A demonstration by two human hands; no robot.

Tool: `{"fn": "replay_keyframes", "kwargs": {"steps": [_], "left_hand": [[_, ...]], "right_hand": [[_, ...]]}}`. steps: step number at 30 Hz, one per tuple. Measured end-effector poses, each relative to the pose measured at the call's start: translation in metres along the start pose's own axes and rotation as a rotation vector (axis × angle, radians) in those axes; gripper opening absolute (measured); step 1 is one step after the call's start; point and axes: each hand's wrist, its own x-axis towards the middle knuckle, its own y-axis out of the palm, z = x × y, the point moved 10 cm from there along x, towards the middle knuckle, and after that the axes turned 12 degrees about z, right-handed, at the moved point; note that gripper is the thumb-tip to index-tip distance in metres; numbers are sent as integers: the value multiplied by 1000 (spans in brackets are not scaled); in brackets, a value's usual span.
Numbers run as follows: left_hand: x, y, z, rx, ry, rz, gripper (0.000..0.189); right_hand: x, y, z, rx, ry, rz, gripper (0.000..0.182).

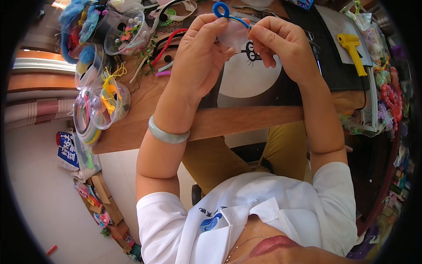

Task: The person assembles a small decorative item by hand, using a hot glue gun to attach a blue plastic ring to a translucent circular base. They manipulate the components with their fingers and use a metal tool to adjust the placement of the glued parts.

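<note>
My left hand [201, 52] grips a translucent, pale rounded piece [233, 34] by its left side, between thumb and fingers. Along its upper edge runs a blue fuzzy pipe cleaner [221, 10], bent into a round loop at the top left. A thin yellow strand lies beside the blue one. At the right end of the pipe cleaner, my right hand [283, 43] has thumb and forefinger pinched together; its other fingers curl loosely below. Both hands are raised above a dark desk mat [211, 99] with a pale round print. The fingers hide part of the piece's rim.
Clear plastic cups [127, 33] of trimmings crowd the table's left side. Red, black and purple pipe cleaners [168, 46] lie beside my left hand. On the right, a yellow hot glue gun [352, 52] rests on a pale board [333, 33]. The wooden table edge [247, 118] runs before my lap.
</note>
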Motion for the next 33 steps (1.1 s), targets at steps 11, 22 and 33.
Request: {"fn": "replay_keyframes", "kwargs": {"steps": [11,22,33], "left_hand": [[-3,-2,12,105,-153,-46,13],[-3,-18,15,147,-189,-88,22],[-8,-12,18,96,-308,-50,28]], "right_hand": [[2,2,13,-230,-164,-28,22],[3,-9,-8,42,39,-8,27],[3,-20,-14,49,57,-54,26]]}}
